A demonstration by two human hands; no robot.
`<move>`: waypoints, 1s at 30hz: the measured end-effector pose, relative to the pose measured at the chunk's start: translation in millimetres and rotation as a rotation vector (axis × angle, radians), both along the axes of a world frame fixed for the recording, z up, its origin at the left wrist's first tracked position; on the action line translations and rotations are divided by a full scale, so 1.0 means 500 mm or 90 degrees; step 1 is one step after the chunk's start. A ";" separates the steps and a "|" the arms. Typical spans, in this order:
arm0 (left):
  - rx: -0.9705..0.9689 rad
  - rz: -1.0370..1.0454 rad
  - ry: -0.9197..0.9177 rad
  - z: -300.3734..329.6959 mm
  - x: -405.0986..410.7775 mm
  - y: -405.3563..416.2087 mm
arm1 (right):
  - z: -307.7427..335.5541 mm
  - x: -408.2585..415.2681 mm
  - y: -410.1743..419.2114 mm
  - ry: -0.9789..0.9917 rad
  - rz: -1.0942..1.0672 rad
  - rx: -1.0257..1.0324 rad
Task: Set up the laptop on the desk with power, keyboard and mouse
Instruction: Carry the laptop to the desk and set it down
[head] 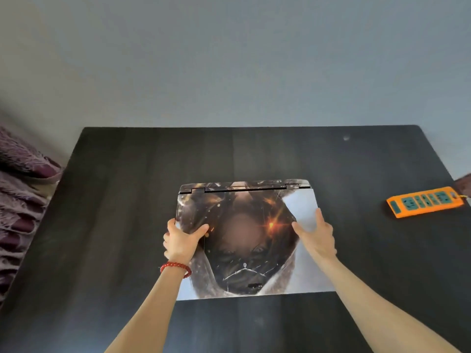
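I see the laptop (244, 240) lid-shut on the desk (127, 200), hinge edge away from me, near edge toward me. Printed skin covers the lid.

Left hand (182, 242): thumb lies on the lid, fingers wrap over the left side edge; I read this as a grip on the laptop. Bead bracelet (175, 268) on that wrist.

Right hand (316, 236): fingers straight, spread flat on the lid near the right side edge, pressing or steadying rather than curling round it. I cannot tell whether any fingertip hooks under the edge.

Power strip (425, 202): orange, well to the right of the right hand, near the desk's right edge. No keyboard, mouse or charger in view. Purple fabric (20, 189) off the desk, far left of the left hand.

Handling, my judgement:
- Rigid slab, likely fairly heavy for its thickness; two-hand carry suits it
- Lid skin looks smooth and glossy, so a flat palm may slide; the side edges give the surer hold
- Screen sits under the lid, so avoid hard pressure mid-lid; hinge is the weak line
- To open: hold the base down beside one hand, lift the lid at the middle of the near edge, below both wrists

Task looks early: lid shut, nothing plugged in
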State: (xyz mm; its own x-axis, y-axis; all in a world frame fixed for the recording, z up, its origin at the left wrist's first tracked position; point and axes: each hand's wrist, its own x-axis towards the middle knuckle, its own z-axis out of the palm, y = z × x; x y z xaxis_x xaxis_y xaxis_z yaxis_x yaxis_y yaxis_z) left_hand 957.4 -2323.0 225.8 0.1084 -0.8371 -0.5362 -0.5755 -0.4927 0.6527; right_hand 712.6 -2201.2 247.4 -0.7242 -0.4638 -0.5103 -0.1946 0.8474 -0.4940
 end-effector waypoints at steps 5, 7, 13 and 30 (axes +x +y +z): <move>0.016 -0.009 -0.019 -0.026 -0.027 -0.026 | -0.023 -0.025 -0.027 0.005 -0.008 0.008; 0.011 -0.016 -0.040 -0.030 -0.035 -0.032 | -0.031 -0.028 -0.031 -0.002 -0.014 0.013; 0.011 -0.030 -0.063 -0.032 -0.057 -0.038 | -0.047 -0.041 -0.035 0.005 -0.027 0.028; -0.001 -0.030 -0.134 -0.053 -0.080 -0.025 | -0.067 -0.080 -0.058 0.027 0.001 0.054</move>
State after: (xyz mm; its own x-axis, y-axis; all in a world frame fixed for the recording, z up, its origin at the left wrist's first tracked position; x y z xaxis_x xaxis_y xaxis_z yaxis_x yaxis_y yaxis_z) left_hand 917.2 -2335.4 199.2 0.1783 -0.8445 -0.5049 -0.7219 -0.4610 0.5161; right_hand 672.7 -2230.2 213.9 -0.7454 -0.4218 -0.5162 -0.2160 0.8854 -0.4116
